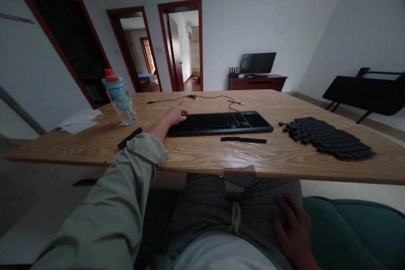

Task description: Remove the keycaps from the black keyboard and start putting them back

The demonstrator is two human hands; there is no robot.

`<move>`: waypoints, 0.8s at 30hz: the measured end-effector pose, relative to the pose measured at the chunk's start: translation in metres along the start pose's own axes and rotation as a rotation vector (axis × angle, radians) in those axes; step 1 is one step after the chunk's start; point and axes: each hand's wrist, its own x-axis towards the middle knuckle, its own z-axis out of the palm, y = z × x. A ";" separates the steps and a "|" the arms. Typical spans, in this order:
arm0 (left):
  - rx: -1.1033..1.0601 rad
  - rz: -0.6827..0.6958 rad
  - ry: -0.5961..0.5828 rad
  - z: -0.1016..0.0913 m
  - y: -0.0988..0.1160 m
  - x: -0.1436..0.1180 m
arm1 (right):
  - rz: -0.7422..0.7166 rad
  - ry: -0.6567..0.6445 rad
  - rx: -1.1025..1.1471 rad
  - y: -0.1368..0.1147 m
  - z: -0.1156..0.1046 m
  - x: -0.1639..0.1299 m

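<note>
A black keyboard (221,123) lies on the wooden table in front of me. My left hand (177,115) is at its upper left corner, with the fingertips pinched together over the keys; whatever they hold, if anything, is too small to make out. My right hand (294,223) rests on my thigh below the table edge, fingers spread and holding nothing. A short row of black keycaps (243,139) lies just in front of the keyboard. Many more black keycaps (329,137) are laid out close together to its right.
A clear bottle with an orange cap (122,99) stands at the left, beside white tissues (79,121). Near my left forearm lies a slim black object (129,138). Behind the keyboard run a thin black cable (209,96) and a small blue-handled tool (236,102).
</note>
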 end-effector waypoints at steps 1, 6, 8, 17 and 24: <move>0.005 -0.001 0.000 0.000 0.000 0.000 | 0.004 -0.002 0.002 0.000 0.000 0.000; 0.040 0.038 0.003 -0.002 0.004 -0.001 | 0.024 -0.004 0.025 -0.002 -0.002 0.002; 0.043 0.043 0.004 -0.002 0.005 -0.001 | 0.038 -0.005 0.037 -0.003 -0.002 0.001; 0.029 -0.003 -0.011 0.000 0.006 -0.001 | 0.025 -0.016 0.024 -0.001 -0.001 0.002; -0.053 -0.011 -0.004 0.001 0.003 -0.008 | 0.016 0.014 0.022 -0.002 0.000 0.003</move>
